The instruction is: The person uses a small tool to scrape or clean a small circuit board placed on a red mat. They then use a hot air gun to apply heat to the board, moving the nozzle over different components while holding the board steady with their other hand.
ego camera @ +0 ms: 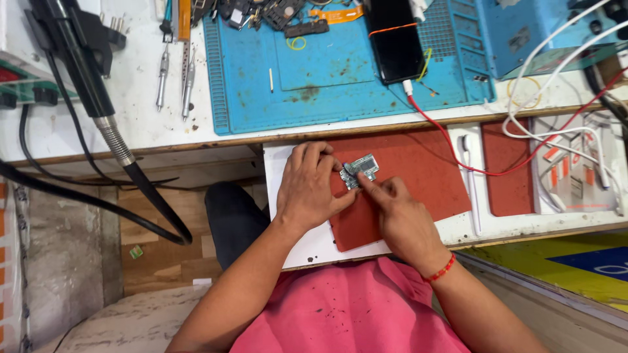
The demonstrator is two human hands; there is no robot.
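Metal-shielded board: small circuit board point(359, 171) lies flat on the red mat point(418, 176), near the mat's far-left corner, between both hands.
Left hand: left hand point(309, 186) curled over the board's left end, fingertips clamped on that edge, pinning it to the mat.
Right hand: right hand point(399, 212) comes in from the near-right, index finger and thumb pinched at the board's near edge. Cannot tell if something tiny sits between them.
Step in hand: looks like fine work on the board itself, one hand steadying, the other picking or pressing at a part. Judgement only.
Next move calls for: firm hold-down from the left, small controlled force from the right; the board is light and would skid on a slip.
Carrier: red mat sits on a white pull-out shelf point(307, 245), below the bench's front edge.
Bench: blue work mat point(327, 72) at the far side, black phone point(394, 40) on its right part, red cable point(451, 147) running from the phone down across the red mat.
Left edge: black hot-air handle point(78, 65) with hose, metal drivers point(175, 75) beside the blue mat.
Labels: white sheet with small red and white strips point(569, 170) at the shelf's right end, under white cables; print too small to tell.
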